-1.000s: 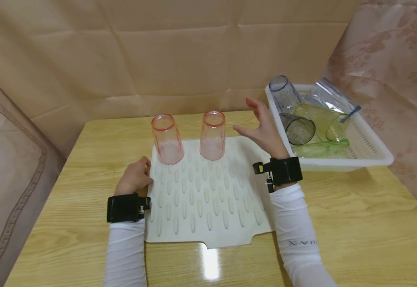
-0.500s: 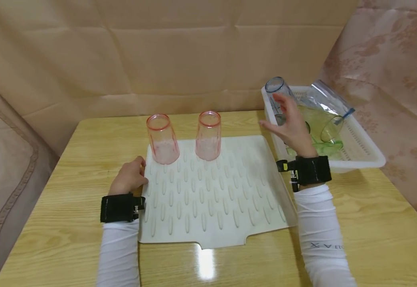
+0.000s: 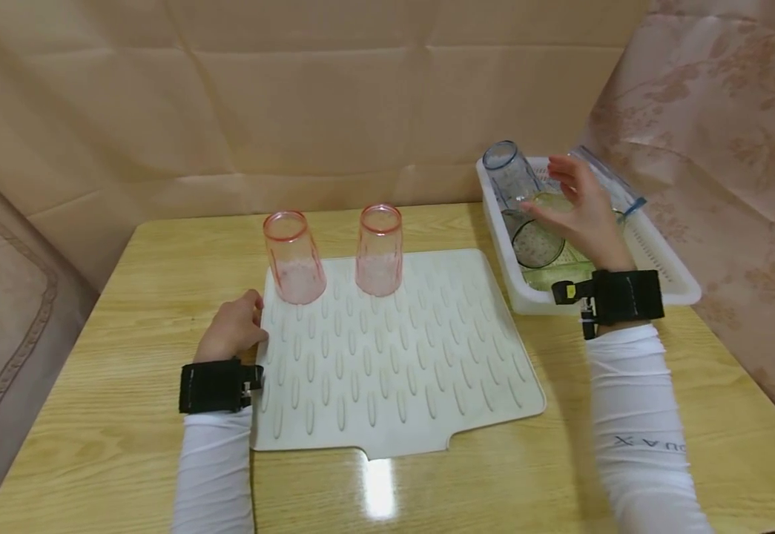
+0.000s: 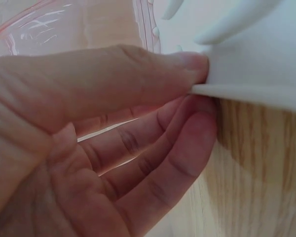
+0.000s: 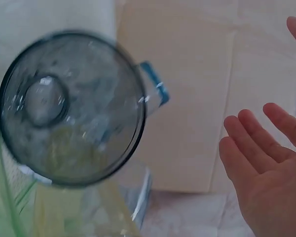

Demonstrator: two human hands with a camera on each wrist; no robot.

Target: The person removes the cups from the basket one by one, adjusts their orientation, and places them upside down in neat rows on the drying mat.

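1. White and ribbed, a silicone drying mat [image 3: 387,348] lies flat on the wooden tabletop [image 3: 627,445], with two pink tumblers [image 3: 292,256] standing upside down side by side at its far edge.
2. At the mat's left edge, the left hand [image 3: 232,332] rests on the tabletop; the left wrist view shows its thumb on top of the mat's edge and its curled fingers [image 4: 187,143] underneath, so it pinches that edge.
3. To the right of the mat, touching or just beside its far right corner, sits a white plastic basket [image 3: 684,285] with perforated walls.
4. Inside the basket lie several clear tumblers: a blue-tinted tumbler [image 3: 509,172] leans against the left wall with its base up, a grey tumbler [image 3: 535,241] lies on its side with its mouth toward the person, and a yellow-green tumbler [image 3: 557,273] lies lower down, partly hidden.
5. Over the basket hovers the right hand [image 3: 584,215], fingers spread and relaxed, just beside the blue-tinted and grey tumblers; it holds nothing, and whether a fingertip touches a tumbler cannot be told.
6. From the right wrist view, the grey tumbler [image 5: 71,108] shows its round mouth, blurred, with the open palm well to its right.
7. Both forearms wear white sleeves and black wrist straps.
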